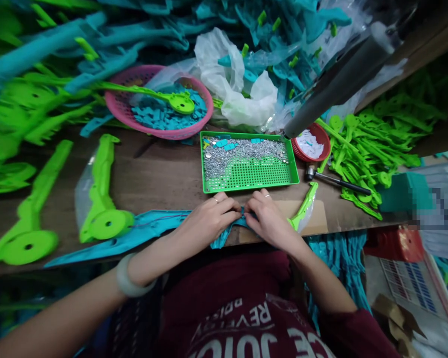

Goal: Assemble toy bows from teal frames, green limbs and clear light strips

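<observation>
Light is dim and uneven — the brightest patch falls on the middle of the wooden bench (164, 174), where the green tray (293, 171) of small metal pieces glints and the white plastic bag (242, 94) nearly washes out. The lower frame and both bottom corners sink into deep shadow. Wide-angle distortion bends the bench edge, and the green plastic parts (30, 104) at far left smear into blur. A pixelated block (434, 209) sits at the right edge.
</observation>
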The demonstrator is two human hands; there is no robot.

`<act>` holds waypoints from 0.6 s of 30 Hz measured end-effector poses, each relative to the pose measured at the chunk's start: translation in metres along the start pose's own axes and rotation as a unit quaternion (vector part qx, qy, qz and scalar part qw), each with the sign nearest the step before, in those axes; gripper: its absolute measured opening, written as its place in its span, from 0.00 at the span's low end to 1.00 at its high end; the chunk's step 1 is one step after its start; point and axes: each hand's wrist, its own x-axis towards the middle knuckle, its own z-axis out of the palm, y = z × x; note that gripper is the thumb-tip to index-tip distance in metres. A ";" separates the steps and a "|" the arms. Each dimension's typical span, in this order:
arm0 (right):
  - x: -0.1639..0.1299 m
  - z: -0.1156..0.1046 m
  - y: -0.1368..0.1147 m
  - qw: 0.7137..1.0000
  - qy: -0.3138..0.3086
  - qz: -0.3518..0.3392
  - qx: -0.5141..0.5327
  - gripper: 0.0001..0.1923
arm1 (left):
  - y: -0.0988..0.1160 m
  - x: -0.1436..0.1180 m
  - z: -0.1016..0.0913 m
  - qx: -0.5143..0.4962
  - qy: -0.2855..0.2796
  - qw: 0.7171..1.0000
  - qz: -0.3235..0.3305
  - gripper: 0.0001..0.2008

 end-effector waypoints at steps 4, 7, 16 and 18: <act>0.002 -0.005 0.002 0.999 -0.015 -0.032 -0.001 0.09 | 0.000 0.000 -0.001 -0.014 0.009 1.000 0.003 0.12; 0.003 -0.008 0.005 0.999 -0.022 -0.048 0.009 0.09 | 0.001 0.001 -0.002 -0.024 0.011 1.000 -0.007 0.12; -0.001 -0.001 0.014 0.995 0.024 -0.093 -0.040 0.10 | 0.003 -0.001 -0.003 -0.022 0.011 1.000 -0.016 0.12; -0.003 -0.003 0.015 0.993 0.038 -0.102 -0.046 0.12 | 0.003 -0.002 -0.002 -0.020 0.016 1.000 -0.015 0.12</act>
